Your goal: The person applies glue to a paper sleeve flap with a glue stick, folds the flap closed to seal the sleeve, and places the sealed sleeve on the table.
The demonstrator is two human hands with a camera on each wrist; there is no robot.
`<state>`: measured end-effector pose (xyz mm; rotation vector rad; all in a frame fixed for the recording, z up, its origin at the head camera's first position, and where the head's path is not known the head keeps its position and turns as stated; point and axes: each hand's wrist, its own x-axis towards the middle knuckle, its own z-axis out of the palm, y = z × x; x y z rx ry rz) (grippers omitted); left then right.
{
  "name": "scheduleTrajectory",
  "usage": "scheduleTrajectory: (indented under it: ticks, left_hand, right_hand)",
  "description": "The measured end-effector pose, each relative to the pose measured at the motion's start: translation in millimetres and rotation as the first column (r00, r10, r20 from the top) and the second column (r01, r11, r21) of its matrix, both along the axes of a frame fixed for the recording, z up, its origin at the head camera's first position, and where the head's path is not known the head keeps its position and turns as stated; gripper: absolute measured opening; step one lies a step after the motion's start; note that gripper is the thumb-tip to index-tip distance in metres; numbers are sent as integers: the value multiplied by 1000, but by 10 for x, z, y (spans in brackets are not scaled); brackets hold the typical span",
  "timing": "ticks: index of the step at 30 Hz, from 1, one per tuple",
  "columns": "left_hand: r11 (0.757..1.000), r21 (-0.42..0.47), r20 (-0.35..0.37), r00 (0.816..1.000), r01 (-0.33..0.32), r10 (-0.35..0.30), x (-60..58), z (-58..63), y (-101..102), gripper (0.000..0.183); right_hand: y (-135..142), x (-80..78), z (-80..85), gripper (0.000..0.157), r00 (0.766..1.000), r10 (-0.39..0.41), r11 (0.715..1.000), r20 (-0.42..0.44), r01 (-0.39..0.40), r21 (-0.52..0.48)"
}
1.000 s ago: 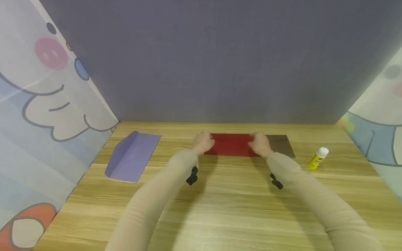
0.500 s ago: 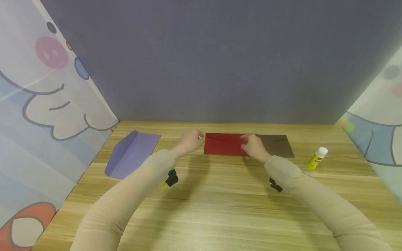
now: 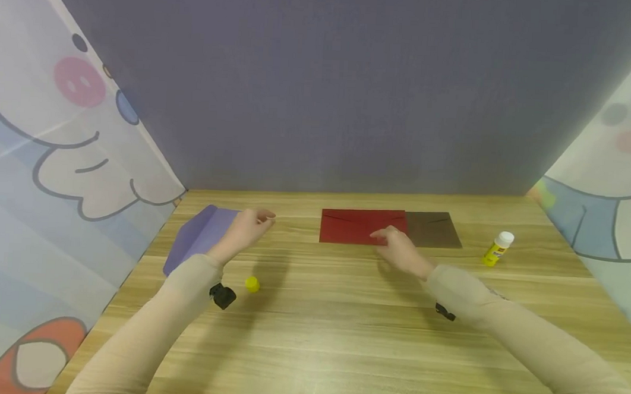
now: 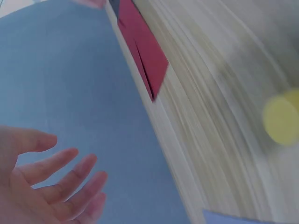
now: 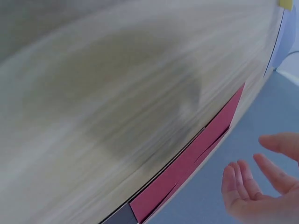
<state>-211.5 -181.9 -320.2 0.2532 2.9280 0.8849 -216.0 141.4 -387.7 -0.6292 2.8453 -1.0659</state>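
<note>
My left hand (image 3: 246, 232) is in the air and overlaps the right side of the purple envelope (image 3: 197, 244) in the head view. Its fingers are loosely bent around nothing, as the left wrist view also shows. Across the table, the red envelope (image 3: 354, 226) lies flat, its right end over a grey-brown envelope (image 3: 434, 230). My right hand (image 3: 400, 250) hovers at the red envelope's near edge with relaxed, empty fingers. Near the left wrist sits a small round yellow piece (image 3: 252, 284), blurred in the left wrist view.
A yellow glue stick (image 3: 498, 248) with a white end stands at the right. The wood-grain table (image 3: 330, 328) meets a grey-blue partition (image 3: 353, 92) at the back. Cartoon-printed panels (image 3: 52, 207) line both sides.
My left hand has left the red envelope's left end and moved left to the purple envelope. My right hand has drawn slightly back and left. The yellow piece is now uncovered.
</note>
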Motion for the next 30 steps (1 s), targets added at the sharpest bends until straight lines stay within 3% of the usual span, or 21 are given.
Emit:
scheduleTrajectory:
  ticks: [6, 12, 19, 24, 30]
  left_hand:
    - [996, 36, -95, 992, -82, 86, 107, -91, -420, 32]
    - [988, 54, -210, 965, -146, 154, 160, -279, -772, 31]
    - [985, -22, -313, 936, -174, 159, 238, -495, -1117, 32]
    - [974, -44, -336, 922, -221, 194, 271, -612, -1349, 39]
    - [947, -49, -258, 920, -319, 296, 310, -699, -1598, 55]
  right_hand:
    - [60, 174, -33, 31, 996, 91, 996, -17, -91, -11]
    - [115, 290, -60, 30, 991, 129, 992, -32, -129, 17]
    - [168, 424, -79, 29, 987, 155, 988, -32, -154, 30]
    - [230, 504, -86, 29, 987, 159, 987, -10, -158, 24]
    - [298, 578, -86, 29, 990, 139, 990, 9, -139, 13]
